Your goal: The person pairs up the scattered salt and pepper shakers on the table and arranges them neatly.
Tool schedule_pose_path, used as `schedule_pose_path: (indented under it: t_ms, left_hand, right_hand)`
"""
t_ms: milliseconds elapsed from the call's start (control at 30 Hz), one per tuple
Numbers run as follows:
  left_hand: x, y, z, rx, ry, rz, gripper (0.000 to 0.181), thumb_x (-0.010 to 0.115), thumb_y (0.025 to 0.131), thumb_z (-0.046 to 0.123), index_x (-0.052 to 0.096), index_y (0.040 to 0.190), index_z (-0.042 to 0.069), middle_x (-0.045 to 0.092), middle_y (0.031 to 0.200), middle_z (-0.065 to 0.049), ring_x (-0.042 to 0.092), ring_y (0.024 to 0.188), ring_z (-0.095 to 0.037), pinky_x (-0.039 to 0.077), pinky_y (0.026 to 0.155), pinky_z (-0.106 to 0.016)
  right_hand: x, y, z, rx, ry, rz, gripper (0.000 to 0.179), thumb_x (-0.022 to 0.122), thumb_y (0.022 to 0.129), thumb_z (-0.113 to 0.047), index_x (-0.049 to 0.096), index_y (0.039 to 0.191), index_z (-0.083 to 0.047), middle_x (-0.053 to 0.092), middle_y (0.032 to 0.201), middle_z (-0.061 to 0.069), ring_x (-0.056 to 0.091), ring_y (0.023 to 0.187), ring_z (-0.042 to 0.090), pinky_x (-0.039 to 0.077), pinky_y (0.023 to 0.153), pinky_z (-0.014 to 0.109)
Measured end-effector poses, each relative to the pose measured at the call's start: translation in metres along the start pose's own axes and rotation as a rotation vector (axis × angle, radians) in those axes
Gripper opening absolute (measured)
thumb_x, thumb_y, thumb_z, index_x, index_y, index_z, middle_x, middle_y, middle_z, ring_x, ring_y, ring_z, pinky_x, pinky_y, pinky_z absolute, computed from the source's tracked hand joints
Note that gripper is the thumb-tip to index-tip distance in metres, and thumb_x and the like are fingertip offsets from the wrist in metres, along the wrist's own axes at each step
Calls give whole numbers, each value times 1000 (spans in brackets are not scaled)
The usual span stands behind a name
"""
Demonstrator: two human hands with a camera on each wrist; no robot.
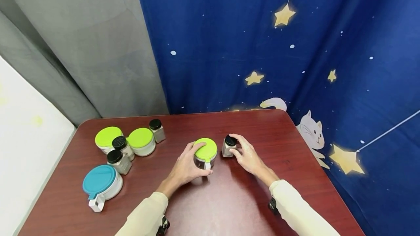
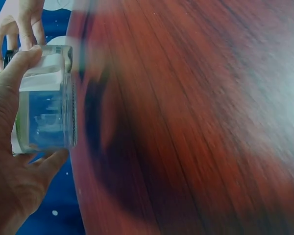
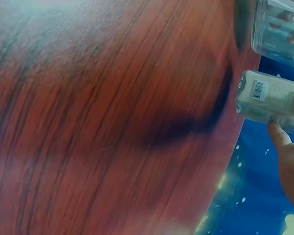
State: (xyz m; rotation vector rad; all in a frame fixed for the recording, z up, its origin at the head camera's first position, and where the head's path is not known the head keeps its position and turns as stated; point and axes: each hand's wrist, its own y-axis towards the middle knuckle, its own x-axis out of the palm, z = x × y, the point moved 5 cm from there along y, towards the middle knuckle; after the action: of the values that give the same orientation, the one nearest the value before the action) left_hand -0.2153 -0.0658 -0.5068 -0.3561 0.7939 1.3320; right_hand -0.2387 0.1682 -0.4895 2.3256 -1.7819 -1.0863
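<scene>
Near the middle of the table, my left hand point(image 1: 186, 166) grips a clear seasoning jar point(image 1: 208, 150) with a bright green lid and a short white handle facing me. In the left wrist view, the thumb and fingers span that jar point(image 2: 46, 115), and its clear wall shows from the side. Just to its right, my right hand point(image 1: 250, 158) holds a small spice bottle point(image 1: 227, 151) with a black cap and greyish contents, thumb on one side and fingers around the other. A barcode label shows on the bottle point(image 3: 264, 95) in the right wrist view. A narrow gap separates the two containers.
At the left of the reddish-brown table point(image 1: 262, 126) stand two green-lidded jars point(image 1: 140, 138), three black-capped spice bottles point(image 1: 119, 162) and a wider teal-lidded jar point(image 1: 100, 180) whose white handle points toward me. Behind the far edge hang a grey curtain point(image 1: 108, 65) and a blue starry curtain point(image 1: 223, 46).
</scene>
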Motion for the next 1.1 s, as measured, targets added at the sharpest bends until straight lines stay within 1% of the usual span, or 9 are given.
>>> schedule_pose_path:
  t_ms: [100,300,367,433,600,733,867,967,1100]
  left_hand:
    - [6,10,1,-1,-13,-6,96,98,61,42,53,145,30,47,144,-5,56,118,-29,49,93,-51]
    - [22,32,8,1,-51,-43,96,98,61,41,52,146,32,46,145,-3,55,118,-27,48,93,-49]
    - [26,38,8,-1,-55,-42,97,98,60,41,52,145,33,46,144,-2,55,118,-27,48,93,-48]
    - [29,42,8,3,-54,-26,97,98,60,41,52,145,32,47,144,-2,55,118,-27,48,93,-49]
    - [39,52,7,14,-58,-14,97,97,60,41,51,146,31,46,145,-2,55,119,-27,48,93,-50]
    - [50,61,10,20,-72,-52,98,97,61,41,50,147,31,45,146,-4,55,120,-27,47,94,-48]
    - [57,68,13,33,-94,-95,98,97,62,36,50,147,28,43,148,-6,52,124,-27,45,98,-48]
    - [60,70,13,31,-107,-116,98,98,63,32,49,148,28,41,149,-7,51,125,-27,45,99,-49]
    - [63,71,11,15,-117,-130,100,98,63,31,46,149,29,38,151,-6,50,125,-27,44,98,-49]
  right_hand:
    - [-5,-1,5,21,-16,8,58,68,91,12,49,144,-2,54,137,16,59,120,31,53,91,36]
    - [-17,-6,15,39,-42,30,58,69,92,10,49,144,-2,55,135,16,60,120,32,54,89,36]
    - [-21,-5,18,43,-39,41,58,69,91,10,49,144,-2,56,133,17,60,118,34,54,89,38]
    - [-24,-2,22,57,-38,48,57,69,91,10,49,144,-1,57,132,19,59,118,34,54,89,40]
    - [-29,2,34,98,-41,60,56,68,92,10,50,143,-4,58,130,19,58,118,34,53,91,45]
    - [-32,1,40,105,-42,77,57,68,91,11,50,143,-4,58,130,21,59,118,35,53,91,45]
    - [-31,2,44,112,-50,81,57,67,91,13,50,143,-3,58,132,21,59,118,34,52,91,46]
    - [-30,3,45,119,-63,71,57,66,92,13,48,144,-4,57,133,22,59,118,34,52,91,46]
    - [-30,5,45,123,-72,65,58,64,93,13,47,146,-4,54,138,24,60,118,34,52,91,46]
